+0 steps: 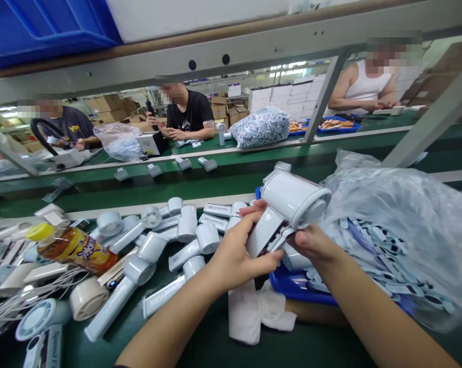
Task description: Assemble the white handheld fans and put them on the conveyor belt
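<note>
Between both hands I hold a pale grey-white handheld fan (290, 197), its round head up and to the right, its handle slanting down to the left. My left hand (234, 250) is wrapped round the handle. The side of that handle facing right looks uncovered, with dark inner parts showing. My right hand (315, 243) grips from below, where the head meets the handle; its fingertips are partly hidden. To the left lie several more handheld fans (192, 245), some lettered "Speed FAN". Beside my right forearm, a blue tray (288, 283) bears light blue plastic pieces (384, 245).
A clear plastic bag (407, 199) covers much of the tray. White tissue (249, 312) lies below my hands. A drink bottle (75, 248) leans among fans and white cables (35, 294) at left. Fans lie on the green conveyor belt (231, 179); several people sit beyond it. A metal beam (254, 56) crosses overhead.
</note>
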{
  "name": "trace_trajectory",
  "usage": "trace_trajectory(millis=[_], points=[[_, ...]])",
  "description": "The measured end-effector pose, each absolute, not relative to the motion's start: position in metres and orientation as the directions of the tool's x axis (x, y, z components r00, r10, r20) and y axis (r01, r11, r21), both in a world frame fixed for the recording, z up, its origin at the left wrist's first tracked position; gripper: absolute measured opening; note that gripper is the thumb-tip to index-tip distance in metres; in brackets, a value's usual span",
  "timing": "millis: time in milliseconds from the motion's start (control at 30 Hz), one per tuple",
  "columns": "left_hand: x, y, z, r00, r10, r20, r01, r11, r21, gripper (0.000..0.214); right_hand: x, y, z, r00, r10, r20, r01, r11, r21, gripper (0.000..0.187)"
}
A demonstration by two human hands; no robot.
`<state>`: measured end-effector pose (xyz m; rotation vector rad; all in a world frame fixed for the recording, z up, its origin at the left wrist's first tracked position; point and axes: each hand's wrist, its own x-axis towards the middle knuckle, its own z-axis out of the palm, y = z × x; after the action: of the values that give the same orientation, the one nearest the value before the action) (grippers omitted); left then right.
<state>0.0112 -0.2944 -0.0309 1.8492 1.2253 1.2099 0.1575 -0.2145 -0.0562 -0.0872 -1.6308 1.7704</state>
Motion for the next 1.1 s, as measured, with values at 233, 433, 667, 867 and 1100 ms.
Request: trace_trajectory(millis=[233,433,667,867,1100], points=[[0.016,-0.304,-0.035,0.181,0.790,0.586,0.513,-0.585,0.629,0.058,0.157,-0.227,-0.058,-0.730,0.453,0.511,-0.449,0.245,-0.859,0.054],[0.016,-0.299,-0.036,0.100,0.903,0.417,0.571,-0.396,0.720,0.049,0.151,-0.220,-0.075,-0.593,0.725,0.350,-0.356,0.155,-0.922,0.054],[0.009,-0.294,-0.032,0.273,0.939,0.209,0.009,-0.220,0.976,0.049,0.160,-0.216,-0.059,-0.715,0.635,0.291,-0.285,0.116,-0.952,0.052],[0.010,-0.293,-0.032,0.290,0.947,0.142,-0.066,-0.128,0.990,0.029,0.163,-0.218,-0.051,-0.770,0.582,0.261,-0.247,0.106,-0.963,0.045],[0.010,-0.284,-0.042,0.289,0.956,0.047,-0.127,-0.010,0.992,0.047,0.156,-0.213,-0.071,-0.674,0.709,0.206,-0.193,0.100,-0.976,0.034]])
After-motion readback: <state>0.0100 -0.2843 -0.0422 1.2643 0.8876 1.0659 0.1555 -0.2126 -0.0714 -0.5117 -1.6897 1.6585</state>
